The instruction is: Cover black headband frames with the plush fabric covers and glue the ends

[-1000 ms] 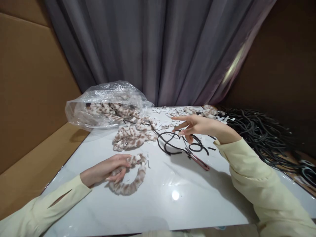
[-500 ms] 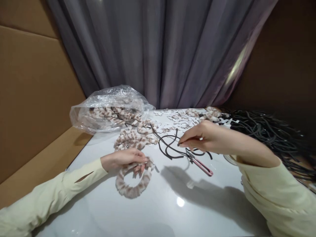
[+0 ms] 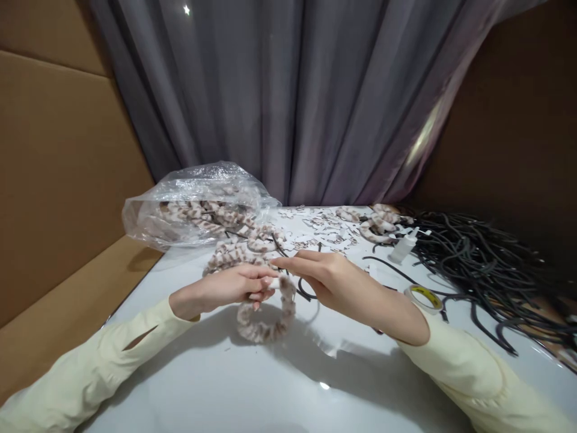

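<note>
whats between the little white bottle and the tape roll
A black cord runs between the bottle and the tape roll, as the head view shows.

White surface (image 3: 202,385) is shining brightly | light spot (image 3: 324,385) is glaring toward near edge | soft shadows (image 3: 383,373) are spreading | right wall (image 3: 518,120) is sinking into dimness | wide-angle view is stretching edges

Desk (image 3: 216,385): smooth, glossy, reflective surf. Bag (image 3: 198,180), L of ctr: clear plastic, crinkled, shiny. Curtain (image 3: 279,102), top ctr: draped cloth, mostly matt w/ faint sheen. Panel (image 3: 58,144), L edge: matt cardboard. Ring (image 3: 265,331), ctr: soft, fluffy pile. Bottle (image 3: 404,245), R of ctr: translucent plastic. Sleeves (image 3: 469,361), lower L & R: matt, wrinkled cloth.
</note>
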### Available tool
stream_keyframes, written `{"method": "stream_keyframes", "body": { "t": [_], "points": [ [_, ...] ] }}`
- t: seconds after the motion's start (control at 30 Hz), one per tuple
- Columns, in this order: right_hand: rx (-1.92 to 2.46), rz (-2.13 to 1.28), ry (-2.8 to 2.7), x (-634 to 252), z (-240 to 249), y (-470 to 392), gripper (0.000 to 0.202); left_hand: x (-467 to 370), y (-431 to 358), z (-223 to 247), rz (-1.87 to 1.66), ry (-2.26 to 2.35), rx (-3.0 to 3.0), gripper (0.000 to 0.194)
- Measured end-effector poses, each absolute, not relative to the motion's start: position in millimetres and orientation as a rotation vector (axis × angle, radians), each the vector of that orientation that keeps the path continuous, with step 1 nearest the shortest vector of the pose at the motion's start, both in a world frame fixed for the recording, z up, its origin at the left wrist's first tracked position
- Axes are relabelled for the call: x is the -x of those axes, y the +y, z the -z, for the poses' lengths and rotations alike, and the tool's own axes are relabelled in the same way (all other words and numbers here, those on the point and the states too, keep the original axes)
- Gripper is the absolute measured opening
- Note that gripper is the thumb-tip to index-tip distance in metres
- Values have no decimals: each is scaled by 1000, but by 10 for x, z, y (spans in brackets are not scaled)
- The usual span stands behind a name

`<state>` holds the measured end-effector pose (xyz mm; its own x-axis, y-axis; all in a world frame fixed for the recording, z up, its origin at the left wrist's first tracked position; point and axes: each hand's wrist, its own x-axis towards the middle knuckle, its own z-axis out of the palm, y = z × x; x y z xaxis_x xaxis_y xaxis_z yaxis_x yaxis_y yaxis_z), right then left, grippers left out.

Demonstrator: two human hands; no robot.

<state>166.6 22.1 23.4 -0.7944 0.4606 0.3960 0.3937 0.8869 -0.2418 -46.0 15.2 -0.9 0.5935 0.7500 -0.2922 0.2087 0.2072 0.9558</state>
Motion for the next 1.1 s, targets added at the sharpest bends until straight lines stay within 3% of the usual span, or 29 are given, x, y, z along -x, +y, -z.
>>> {"method": "stream_keyframes", "body": {
  "t": [0.2,0.4,0.57,0.77,0.97,1.1],
  "points": [
    [689,-203,-2589,-1543,-44,295,58,423,73,-46,-495,1018,-1308,25],
    [817,-278,-2609,-1495,-70,214,26,467,69,10,-573,1023,-1377,37],
    [887,-85,-2677,-1444,0,172,18,445,45,-1,-540,1078,-1483,44],
    [910,138,-2693,-1416,70,143,15,403,0,43,-530,1173,-1768,31],
    [902,80,-2767,-1447,70,179,23,366,-90,185,-706,1210,-2111,13],
    [903,42,-2764,-1470,38,181,25,327,-145,193,-764,1231,-2166,15]
  ]
}}
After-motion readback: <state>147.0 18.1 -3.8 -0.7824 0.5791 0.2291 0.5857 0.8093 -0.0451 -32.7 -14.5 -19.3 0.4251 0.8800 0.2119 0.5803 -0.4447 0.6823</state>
